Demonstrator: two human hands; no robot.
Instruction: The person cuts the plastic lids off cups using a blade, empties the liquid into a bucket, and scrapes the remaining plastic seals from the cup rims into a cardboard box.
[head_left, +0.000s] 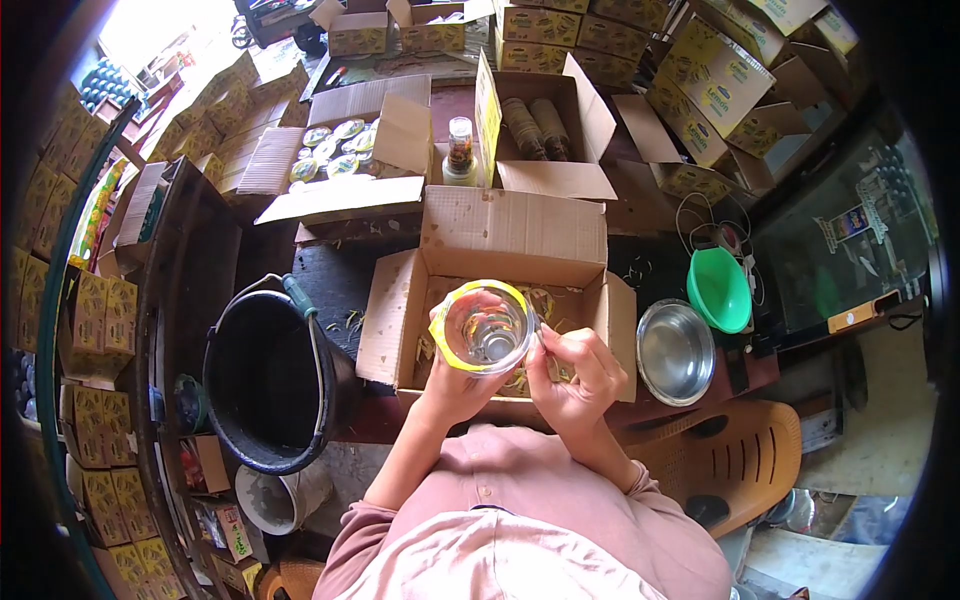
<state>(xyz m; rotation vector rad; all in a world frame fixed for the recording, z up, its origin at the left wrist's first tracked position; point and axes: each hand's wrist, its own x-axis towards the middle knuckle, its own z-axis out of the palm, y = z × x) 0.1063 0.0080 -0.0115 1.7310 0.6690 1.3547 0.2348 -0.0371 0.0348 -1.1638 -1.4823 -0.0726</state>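
My left hand point(458, 385) is wrapped round a clear plastic cup point(497, 347) from the left and below, its mouth tilted up toward me. Yellow film edges the cup's rim on the left side. At the rim's right side, my right hand point(580, 378) is closed in a pinch of thumb and forefinger; what lies between those fingertips is too small to make out. Both hands are above an open cardboard box point(513, 228), whose bottom holds scattered thin yellowish strips.
A black bucket point(265, 385) stands at left, a steel bowl point(676, 352) and green basin point(719, 290) at right. Behind are a box of sealed cups point(336, 148), a box with stacked cups point(535, 128) and a jar point(460, 150). An orange chair point(745, 450) is beside me.
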